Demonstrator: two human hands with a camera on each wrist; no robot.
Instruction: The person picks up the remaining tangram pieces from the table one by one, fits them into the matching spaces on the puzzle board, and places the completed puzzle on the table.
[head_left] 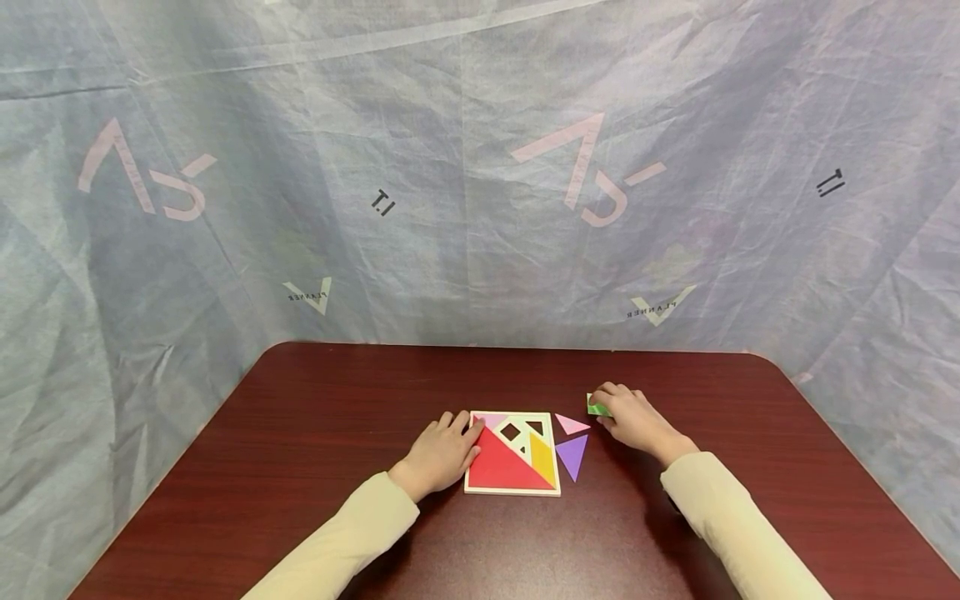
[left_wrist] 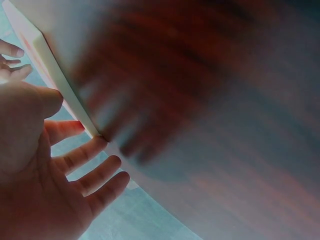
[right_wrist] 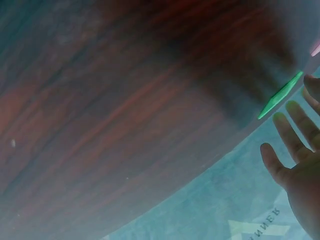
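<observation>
A square tangram board with a pale rim lies on the table, a red triangle, a yellow parallelogram and a pink piece set in it. My left hand rests at the board's left edge, its fingers spread, fingertips right at the rim in the left wrist view. Further right, my right hand reaches over a flat green piece; its fingers look extended in the right wrist view, fingertips close by the piece. Part of the green piece is hidden under the fingers in the head view.
Between the board and my right hand lie a loose pink triangle and a purple triangle. Dark openings, such as a square one, show in the board. Behind the reddish-brown table hangs a grey printed cloth.
</observation>
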